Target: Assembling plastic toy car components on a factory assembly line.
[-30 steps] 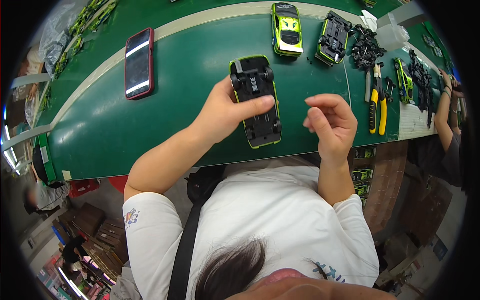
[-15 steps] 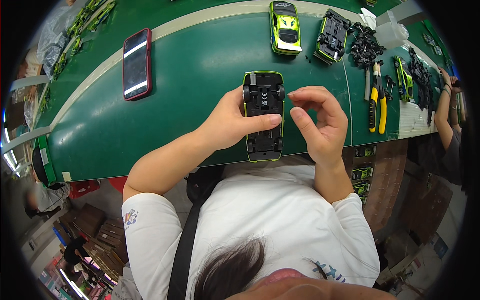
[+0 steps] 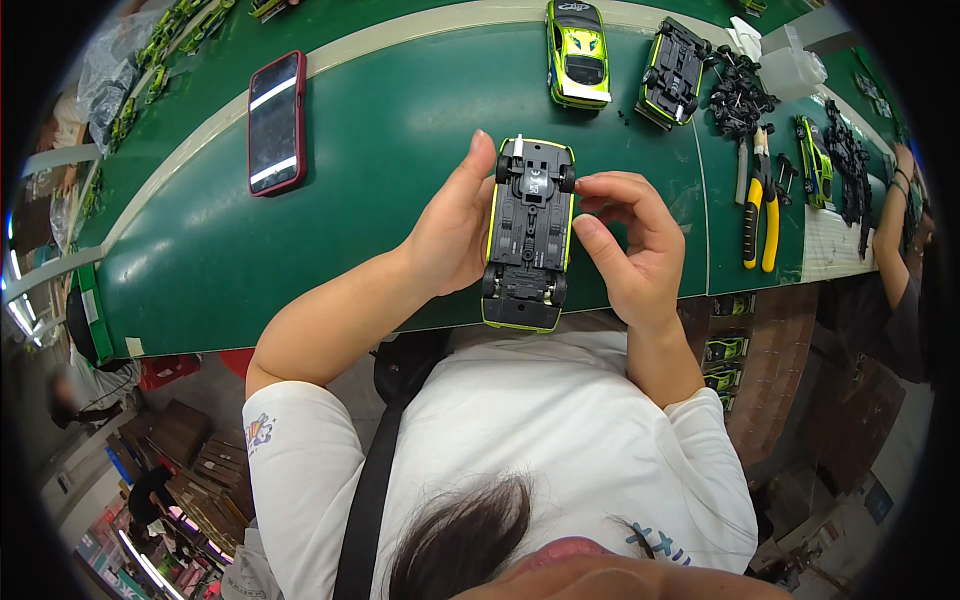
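A toy car (image 3: 530,235) is wheels-up in front of me, its black underside showing and a lime-green body rim around it. My left hand (image 3: 458,225) supports it from the left, thumb raised off the chassis and the other fingers hidden beneath. By the car's upper right wheel is my right hand (image 3: 640,235). Its fingers are curved, the thumb stands apart from the forefinger, and the fingertips are at the car's edge. Whether they press on it I cannot tell. A small pale piece (image 3: 518,147) sticks up near the car's upper left wheel.
On the green table (image 3: 400,130) lie a red-cased phone (image 3: 277,120), an upright green car (image 3: 577,55), an overturned car (image 3: 672,75), a heap of black parts (image 3: 738,95) and yellow-handled pliers (image 3: 760,205). Another green car (image 3: 815,165) lies farther right, near another person's arm (image 3: 888,230).
My left thumb has lifted from the car's underside. The car has tilted and shifted slightly, bringing its right edge against or close to my right fingertips.
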A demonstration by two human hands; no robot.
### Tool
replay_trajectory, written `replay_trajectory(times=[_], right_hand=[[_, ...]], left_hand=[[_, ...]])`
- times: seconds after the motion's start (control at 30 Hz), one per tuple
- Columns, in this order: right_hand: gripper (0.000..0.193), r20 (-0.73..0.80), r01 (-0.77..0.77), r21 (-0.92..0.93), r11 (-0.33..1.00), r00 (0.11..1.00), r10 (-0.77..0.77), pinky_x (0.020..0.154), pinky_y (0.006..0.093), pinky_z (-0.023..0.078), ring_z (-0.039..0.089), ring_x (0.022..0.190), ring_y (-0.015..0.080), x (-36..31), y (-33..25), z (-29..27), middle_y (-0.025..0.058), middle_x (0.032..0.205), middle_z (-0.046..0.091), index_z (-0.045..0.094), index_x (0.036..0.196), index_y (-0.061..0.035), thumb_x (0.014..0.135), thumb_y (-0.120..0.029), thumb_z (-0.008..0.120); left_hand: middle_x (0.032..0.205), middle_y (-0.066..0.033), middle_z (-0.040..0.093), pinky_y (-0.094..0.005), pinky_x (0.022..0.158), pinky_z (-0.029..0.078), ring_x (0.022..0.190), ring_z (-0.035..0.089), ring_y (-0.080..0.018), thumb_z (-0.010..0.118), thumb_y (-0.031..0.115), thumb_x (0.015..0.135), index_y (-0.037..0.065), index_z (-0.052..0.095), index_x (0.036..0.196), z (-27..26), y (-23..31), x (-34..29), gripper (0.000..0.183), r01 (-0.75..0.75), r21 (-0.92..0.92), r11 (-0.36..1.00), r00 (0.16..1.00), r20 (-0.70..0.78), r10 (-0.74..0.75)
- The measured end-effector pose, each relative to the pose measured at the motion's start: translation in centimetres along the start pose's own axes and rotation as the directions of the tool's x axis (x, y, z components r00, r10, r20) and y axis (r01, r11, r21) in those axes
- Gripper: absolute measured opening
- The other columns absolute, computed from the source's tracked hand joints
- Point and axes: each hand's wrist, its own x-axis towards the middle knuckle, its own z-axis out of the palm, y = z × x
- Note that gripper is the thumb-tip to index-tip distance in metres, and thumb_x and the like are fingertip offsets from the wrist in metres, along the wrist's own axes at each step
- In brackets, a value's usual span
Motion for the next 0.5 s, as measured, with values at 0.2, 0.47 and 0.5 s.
replay_trajectory(times=[0.2,0.47,0.5], right_hand=[[0.024,-0.055,0.011,0.017,1.000,0.998,-0.010,0.070,0.0261,0.047,0.059,0.085,0.0154,-0.08,0.10,0.35,0.0083,0.099,0.063,0.063,0.101,-0.0025,0.078,-0.003,0.068],[0.024,-0.048,0.001,0.049,0.999,0.999,0.002,0.070,0.0264,0.046,0.058,0.084,0.0155,-0.38,0.14,0.59,0.0081,0.096,0.062,0.063,0.101,-0.0020,0.078,-0.002,0.067],[0.024,-0.047,0.001,0.050,0.999,0.999,0.001,0.070,0.0264,0.046,0.058,0.084,0.0155,-0.39,0.18,0.60,0.0081,0.096,0.062,0.063,0.101,-0.0020,0.078,-0.002,0.067]], left_hand=[[0.105,-0.0067,0.062,-0.0327,0.079,0.052,0.092,0.061,-0.0142,0.020,0.076,0.086,0.004,0.050,0.127,-0.53,-0.29,0.01,0.088,0.006,-0.058,0.998,0.998,0.063,-0.003],[0.108,-0.0112,0.061,-0.0402,0.078,0.055,0.093,0.063,-0.0204,0.017,0.078,0.084,0.001,0.046,0.129,-0.69,-0.39,0.10,0.094,-0.001,-0.119,0.993,0.988,0.153,0.019],[0.101,-0.0160,0.062,-0.0431,0.073,0.056,0.085,0.065,-0.0270,0.015,0.079,0.083,0.001,0.048,0.126,-0.25,-0.29,0.15,0.095,-0.010,-0.082,0.997,0.995,0.093,0.018]])
